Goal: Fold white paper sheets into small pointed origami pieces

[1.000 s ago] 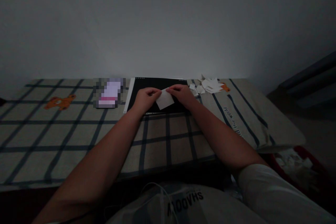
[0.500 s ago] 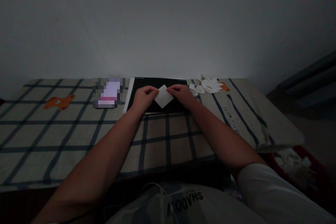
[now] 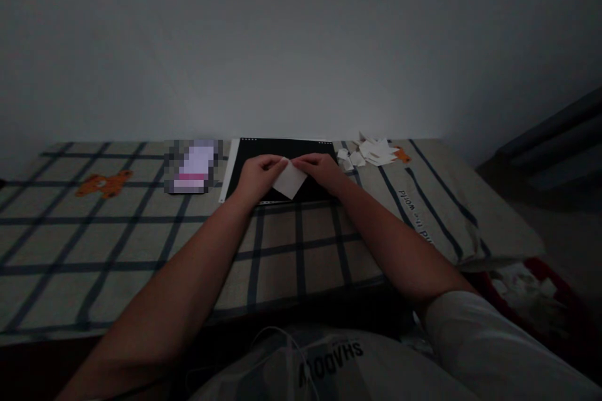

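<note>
Fingers (image 3: pixel 279 166) of both hands are pinched together in the head view, clamped on the upper edge of a small, white, roughly square piece of paper (image 3: pixel 290 183). The left hand (image 3: pixel 258 174) grips it near the top corner between thumb and forefinger; the right hand (image 3: pixel 324 170) does likewise just beside, the two sets of fingertips nearly meeting. One corner of the paper points down toward the person, and the piece is over a flat, black, rectangular sheet (image 3: pixel 282 146) with rows of tiny white marks at its far corners (whether it touches the black surface is hard to tell). A white sheet (image 3: pixel 229 170) shows from under the black one along the left side.

To the right, near the wall, lies a loose heap of white paper pieces (image 3: pixel 376 153). To the left is a pale lilac, phone-like rectangle with a pink band (image 3: pixel 192 166), blurred into blocks. All of these rest on a desk (image 3: pixel 508 244) covered by a cream cloth with dark blue lines (image 3: pixel 141 241), on which an orange bear figure (image 3: pixel 106 183) shows at left. A red container (image 3: pixel 540 270) holding whitish scraps (image 3: pixel 522 288) stands below the desk's right end.
</note>
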Demonstrator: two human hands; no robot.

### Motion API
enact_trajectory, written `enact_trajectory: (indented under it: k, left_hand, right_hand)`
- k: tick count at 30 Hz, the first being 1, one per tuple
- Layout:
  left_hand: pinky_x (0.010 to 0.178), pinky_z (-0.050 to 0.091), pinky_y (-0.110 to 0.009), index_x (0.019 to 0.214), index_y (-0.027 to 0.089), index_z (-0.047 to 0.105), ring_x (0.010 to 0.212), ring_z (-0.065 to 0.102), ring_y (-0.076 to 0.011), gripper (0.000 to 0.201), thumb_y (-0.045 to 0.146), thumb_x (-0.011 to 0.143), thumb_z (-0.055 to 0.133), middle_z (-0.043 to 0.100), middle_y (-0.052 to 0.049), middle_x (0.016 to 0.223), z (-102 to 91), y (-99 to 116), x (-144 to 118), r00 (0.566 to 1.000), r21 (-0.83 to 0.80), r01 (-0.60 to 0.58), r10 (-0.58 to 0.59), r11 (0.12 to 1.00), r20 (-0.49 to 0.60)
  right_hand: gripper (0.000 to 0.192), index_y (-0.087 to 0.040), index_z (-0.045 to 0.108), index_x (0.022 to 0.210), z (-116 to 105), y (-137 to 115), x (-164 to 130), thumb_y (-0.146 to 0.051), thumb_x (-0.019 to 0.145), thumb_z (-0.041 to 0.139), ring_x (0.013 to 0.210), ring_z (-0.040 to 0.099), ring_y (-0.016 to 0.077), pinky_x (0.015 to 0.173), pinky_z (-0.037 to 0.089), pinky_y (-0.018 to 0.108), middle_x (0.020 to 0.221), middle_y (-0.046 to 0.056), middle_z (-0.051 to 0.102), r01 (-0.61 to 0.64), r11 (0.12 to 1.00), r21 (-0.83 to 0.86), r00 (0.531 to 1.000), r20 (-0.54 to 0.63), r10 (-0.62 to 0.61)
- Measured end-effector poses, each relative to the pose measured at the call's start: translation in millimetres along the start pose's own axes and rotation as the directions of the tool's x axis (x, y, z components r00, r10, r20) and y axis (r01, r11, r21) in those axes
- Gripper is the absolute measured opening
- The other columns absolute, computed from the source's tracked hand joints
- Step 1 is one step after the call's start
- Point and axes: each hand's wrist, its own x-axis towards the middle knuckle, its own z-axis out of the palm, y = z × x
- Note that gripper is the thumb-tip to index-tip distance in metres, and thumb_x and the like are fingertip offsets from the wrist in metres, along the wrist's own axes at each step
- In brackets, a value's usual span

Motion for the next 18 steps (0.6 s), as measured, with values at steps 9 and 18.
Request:
enact_trajectory:
  k: [9,18]
  left_hand:
    - [0.071,0.051,-0.031,0.09,0.017,0.076,0.08,0.067,-0.0206,0.03,0.044,0.079,0.069,0.076,-0.006,0.087,0.3,3.8,0.2,0.996,-0.083,0.041,-0.048,0.996,-0.077]
    - [0.058,0.044,-0.025,0.086,0.018,0.078,0.069,0.062,-0.0172,0.027,0.041,0.074,0.071,0.074,-0.004,0.079,-1.1,1.8,1.6,0.992,-0.024,0.117,-0.116,0.993,0.044]
  right_hand:
    - [0.021,-0.017,0.08,0.086,-2.9,1.6,-0.4,-0.036,0.081,0.071,0.08,0.066,0.0179,0.077,0.049,0.032,0.086,0.005,0.077,-0.004,1.0,-0.01,1.0,-0.019,0.004]
    - [0.023,-0.017,0.08,0.086,-3.6,2.6,-0.5,-0.037,0.084,0.069,0.077,0.065,0.0179,0.073,0.048,0.031,0.081,0.005,0.075,0.07,0.994,-0.082,0.993,0.097,-0.062]
